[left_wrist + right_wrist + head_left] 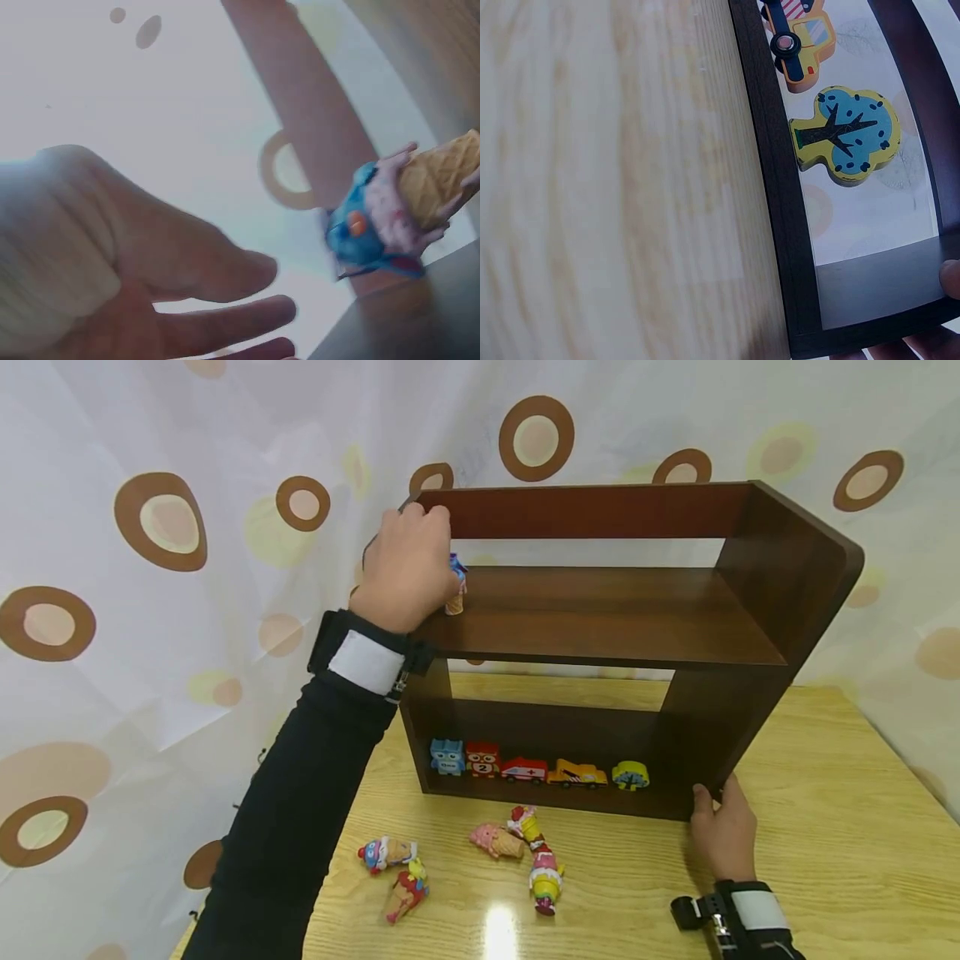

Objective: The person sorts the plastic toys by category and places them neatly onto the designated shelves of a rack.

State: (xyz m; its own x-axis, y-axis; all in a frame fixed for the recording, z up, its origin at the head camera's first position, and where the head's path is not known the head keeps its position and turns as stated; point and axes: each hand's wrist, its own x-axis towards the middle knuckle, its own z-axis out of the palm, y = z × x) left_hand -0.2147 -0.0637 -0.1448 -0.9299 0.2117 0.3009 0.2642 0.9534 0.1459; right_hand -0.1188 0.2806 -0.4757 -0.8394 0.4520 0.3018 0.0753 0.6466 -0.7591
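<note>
A dark brown two-tier shelf stands upright on the table. My left hand is at its upper left corner, beside an ice-cream-cone toy standing on the upper tier. In the left wrist view, that cone toy has a blue top with an orange nose and pink drips. A gap separates it from my left thumb and fingers, and nothing lies between them. My right hand grips the shelf's lower right side panel. The right wrist view shows its thumb inside the panel and fingers outside.
On the lower tier stand a blue owl, a red owl, an ambulance, a yellow truck and a tree block. Several ice-cream toys lie on the table, including a pink cone. A patterned curtain hangs behind.
</note>
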